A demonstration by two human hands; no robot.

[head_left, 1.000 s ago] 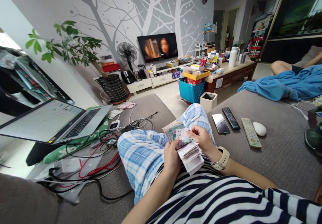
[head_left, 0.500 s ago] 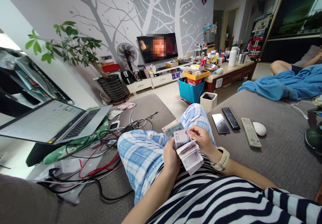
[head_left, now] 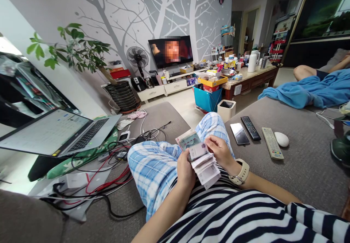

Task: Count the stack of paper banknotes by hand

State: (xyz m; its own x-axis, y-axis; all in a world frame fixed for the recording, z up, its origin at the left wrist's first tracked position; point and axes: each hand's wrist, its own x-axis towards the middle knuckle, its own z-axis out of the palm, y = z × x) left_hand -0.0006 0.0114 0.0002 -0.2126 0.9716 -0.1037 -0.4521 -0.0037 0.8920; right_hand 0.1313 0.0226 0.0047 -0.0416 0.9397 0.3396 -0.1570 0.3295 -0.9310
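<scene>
Over plaid trousers (head_left: 153,166), I list: left hand (head_left: 186,171), clamped on banknotes (head_left: 199,151); right hand (head_left: 220,151), fingers curled at their edge, pinch unclear to me; notes bent over, layered, pale mauve, greenish uppermost.

A slanted wad of paper banknotes (head_left: 199,152) is held in the left hand (head_left: 186,171). A greenish note with a pinkish edge beside it is exposed at the far end; paler, purple-tinted notes are stacked nearer, their loose ends spread downward.
</scene>
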